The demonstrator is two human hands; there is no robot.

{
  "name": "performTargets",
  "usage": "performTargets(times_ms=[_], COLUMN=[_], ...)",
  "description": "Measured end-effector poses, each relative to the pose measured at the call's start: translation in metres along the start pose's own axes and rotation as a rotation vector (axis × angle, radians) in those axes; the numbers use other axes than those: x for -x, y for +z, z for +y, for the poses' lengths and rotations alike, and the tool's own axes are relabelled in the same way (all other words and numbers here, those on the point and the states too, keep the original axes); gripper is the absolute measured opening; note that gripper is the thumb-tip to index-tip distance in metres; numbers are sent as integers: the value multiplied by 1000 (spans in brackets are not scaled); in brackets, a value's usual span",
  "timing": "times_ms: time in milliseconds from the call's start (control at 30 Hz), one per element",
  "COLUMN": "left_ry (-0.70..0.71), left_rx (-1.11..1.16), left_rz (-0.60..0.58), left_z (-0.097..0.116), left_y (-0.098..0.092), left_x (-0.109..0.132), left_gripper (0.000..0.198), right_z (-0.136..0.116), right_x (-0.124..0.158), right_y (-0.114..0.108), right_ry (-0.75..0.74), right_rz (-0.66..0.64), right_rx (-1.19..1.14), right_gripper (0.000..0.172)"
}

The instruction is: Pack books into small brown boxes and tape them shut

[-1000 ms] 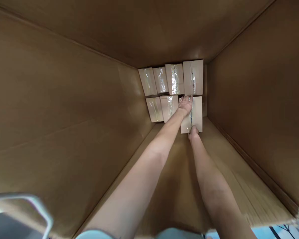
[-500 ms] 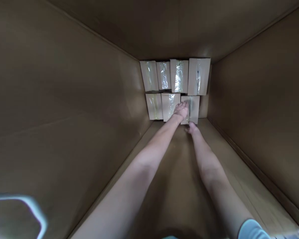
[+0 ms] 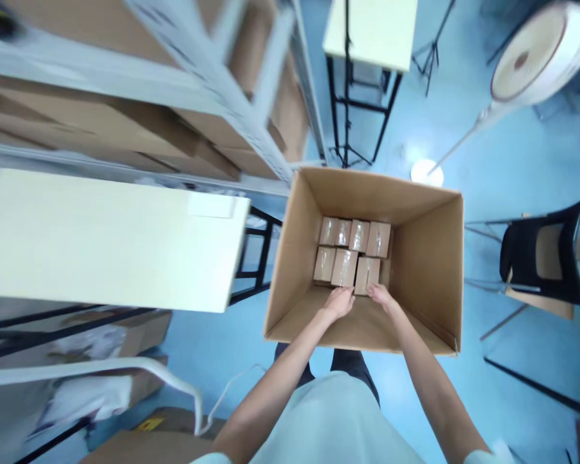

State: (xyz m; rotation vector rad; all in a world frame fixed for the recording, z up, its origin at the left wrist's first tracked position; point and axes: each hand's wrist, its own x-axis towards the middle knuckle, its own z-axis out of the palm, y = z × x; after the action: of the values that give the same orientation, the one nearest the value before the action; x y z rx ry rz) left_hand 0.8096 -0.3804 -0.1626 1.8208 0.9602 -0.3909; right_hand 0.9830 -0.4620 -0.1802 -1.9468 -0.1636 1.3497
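Note:
A large open carton [image 3: 425, 270] stands before me, with several small cardboard boxes taped shut in two rows on its bottom. My left hand [image 3: 340, 301] is inside the carton, in front of the middle box [image 3: 345, 267] of the near row, fingers loosely extended and nothing visible in them. Close by, my right hand [image 3: 379, 294] is at the lower right corner of the rightmost near box [image 3: 367, 274], its fingers apart; whether they touch it is hard to see. The far row includes a wider box [image 3: 378, 240] at its right end.
To the left are a long white table [image 3: 111, 238] and a metal shelf [image 3: 207, 77] with cartons. A black chair [image 3: 541, 258] stands to the right. A white fan [image 3: 536, 58] and another table [image 3: 377, 32] are farther back on the blue floor.
My view has drawn up and back from inside the carton to above it. My left hand has come off the top of the rightmost near box, toward me and left.

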Motion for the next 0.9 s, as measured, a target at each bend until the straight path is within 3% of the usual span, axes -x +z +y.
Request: performTargets(times_ms=[167,300,433,600,767,900], left_ry=[97,172,264,273,228,162], left_rx=[180,386,542,683,731,783], left_rz=[392,704,977,1247,1462,1634], left_z=[1,-24,-69,-149,-232,-281], left_y=[-68,-105,-122,-119,-109,-100], left_x=[125,235,350,485,602,676], left_gripper=[36,21,13,8,8,10], right_z=[-54,-68,-75,-73,-55,-39], right_x=[100,187,283,391,457,492], right_y=[13,64,160,295,409,480], right_ry=[-116,-378,-537,-694,-784,-768], right_rz=[-116,-164,-293,-597,-708,-807], right_rx=[69,10,47,230,343,433], right_gripper=[48,67,63,55,54,59])
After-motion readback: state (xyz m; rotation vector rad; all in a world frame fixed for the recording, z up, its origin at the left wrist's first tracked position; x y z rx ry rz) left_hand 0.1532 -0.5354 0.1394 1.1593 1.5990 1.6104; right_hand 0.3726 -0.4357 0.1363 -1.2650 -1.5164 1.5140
